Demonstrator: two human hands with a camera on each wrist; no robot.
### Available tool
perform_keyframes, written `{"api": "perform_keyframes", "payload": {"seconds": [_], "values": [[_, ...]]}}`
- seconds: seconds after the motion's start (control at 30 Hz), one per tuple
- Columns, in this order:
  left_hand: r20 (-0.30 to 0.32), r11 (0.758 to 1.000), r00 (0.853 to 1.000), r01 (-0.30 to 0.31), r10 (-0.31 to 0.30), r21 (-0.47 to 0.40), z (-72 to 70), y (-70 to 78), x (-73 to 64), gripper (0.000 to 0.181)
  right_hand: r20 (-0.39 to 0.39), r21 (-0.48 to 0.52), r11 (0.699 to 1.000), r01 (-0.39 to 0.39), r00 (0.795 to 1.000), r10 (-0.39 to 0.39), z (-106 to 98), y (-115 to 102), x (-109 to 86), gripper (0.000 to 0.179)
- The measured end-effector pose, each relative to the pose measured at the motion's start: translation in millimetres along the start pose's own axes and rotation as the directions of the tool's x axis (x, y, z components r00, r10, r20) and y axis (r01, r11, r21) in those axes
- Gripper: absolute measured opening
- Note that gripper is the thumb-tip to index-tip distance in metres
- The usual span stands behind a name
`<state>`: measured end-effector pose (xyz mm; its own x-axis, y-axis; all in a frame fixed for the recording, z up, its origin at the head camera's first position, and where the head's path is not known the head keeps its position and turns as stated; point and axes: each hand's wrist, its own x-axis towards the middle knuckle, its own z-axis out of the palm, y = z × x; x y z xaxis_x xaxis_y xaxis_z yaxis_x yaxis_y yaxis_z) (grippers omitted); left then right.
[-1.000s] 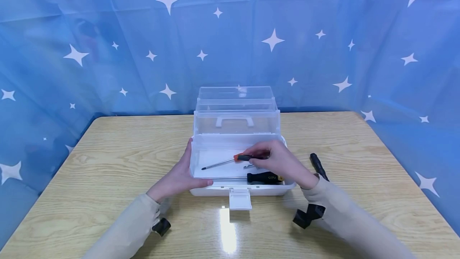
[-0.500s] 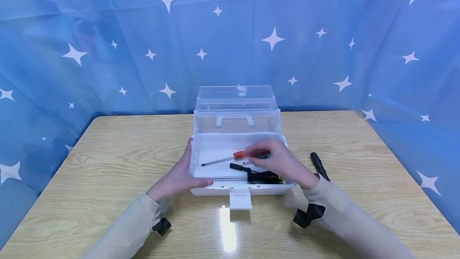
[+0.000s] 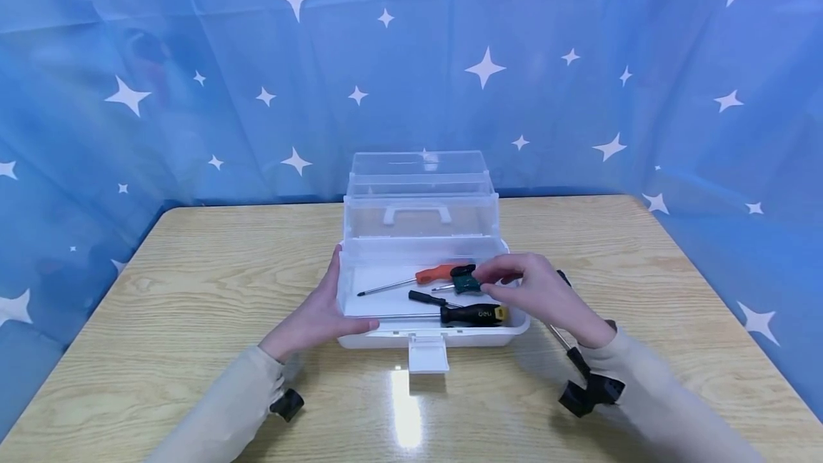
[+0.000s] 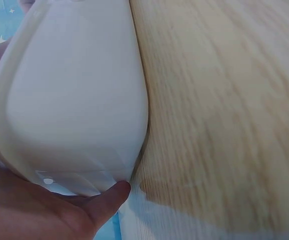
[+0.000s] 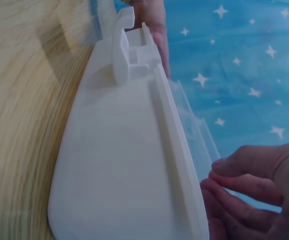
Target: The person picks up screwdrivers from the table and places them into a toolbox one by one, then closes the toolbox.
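My left hand [image 3: 315,320] grips the left end of a white toolbox [image 3: 379,341], thumb over its front rim. In the left wrist view its fingers curl about the toolbox wall [image 4: 74,90]. My right hand [image 3: 543,295] hangs over the right end, fingertips right at the dark green handle of a short screwdriver [image 3: 466,283]. In the right wrist view, the right hand [image 5: 254,190] has loosely bent fingers with nothing between them. Inside lie an orange-handled screwdriver [image 3: 434,274], a slim black-handled tool [image 3: 427,298] and a large black-and-yellow screwdriver [image 3: 472,314].
The clear lid [image 3: 421,184] stands raised at the back, and the white latch [image 3: 428,356] hangs down in front. Right of the box, a black handle [image 3: 563,277] and a metal shaft [image 3: 558,336] show on the wooden table [image 3: 244,256], partly hidden by my right arm.
My right hand has let go of the slim black-handled tool, leaving it in the box, and has moved right, uncovering the orange and green handles. My left hand keeps its grip.
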<state>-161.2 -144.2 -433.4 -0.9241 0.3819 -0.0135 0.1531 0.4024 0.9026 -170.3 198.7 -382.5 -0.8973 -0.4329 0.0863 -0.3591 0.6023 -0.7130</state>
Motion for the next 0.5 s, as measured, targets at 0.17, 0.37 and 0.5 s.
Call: {"api": "perform_keyframes", "payload": {"seconds": [0.17,0.37,0.5], "values": [[0.0,1.0,1.0,0.011,-0.011,-0.005,0.5,-1.3,0.1,0.128,-0.019,-0.006,1.0,0.003,1.0,-0.004,-7,7,-7.9,0.018],[-0.006,1.0,1.0,0.023,-0.023,0.001,1.1,-2.9,1.0,0.129,-0.062,-0.021,1.0,0.001,0.998,-0.003,-14,15,-17.2,0.018],[-0.005,1.0,1.0,0.017,-0.017,0.001,0.9,-3.7,1.3,0.128,-0.077,-0.022,1.0,0.016,0.997,-0.018,-17,19,-20.7,0.017]]}}
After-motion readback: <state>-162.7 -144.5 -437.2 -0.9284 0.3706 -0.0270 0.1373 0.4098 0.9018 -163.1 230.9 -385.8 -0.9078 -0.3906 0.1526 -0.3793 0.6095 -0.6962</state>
